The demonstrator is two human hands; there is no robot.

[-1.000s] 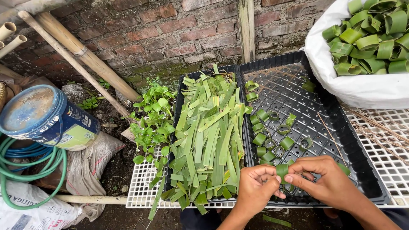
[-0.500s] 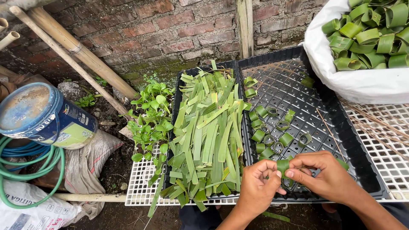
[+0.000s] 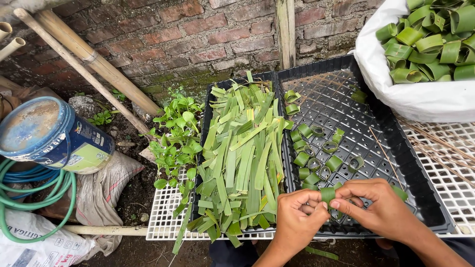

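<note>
- Green leaf strip point(image 3: 327, 194) sat pinched between our two hands at the near edge of the black tray point(image 3: 420, 198), bent into a loop, apparently so its ends would meet.
- Our left hand point(image 3: 296, 218) gripped the strip's left side with thumb and fingers; our right hand point(image 3: 377, 207) clasped its right side, fingertips closed on the fold.
- Finished leaf rings point(image 3: 316, 153) lay scattered in the tray just beyond our hands, near enough to drop each new one among them.
- A heap of flat cut leaves point(image 3: 242, 163) filled the tray's left half, beside our left hand.
- At the far right corner a white sack point(image 3: 410, 96) held many more rings, well apart from the work.
</note>
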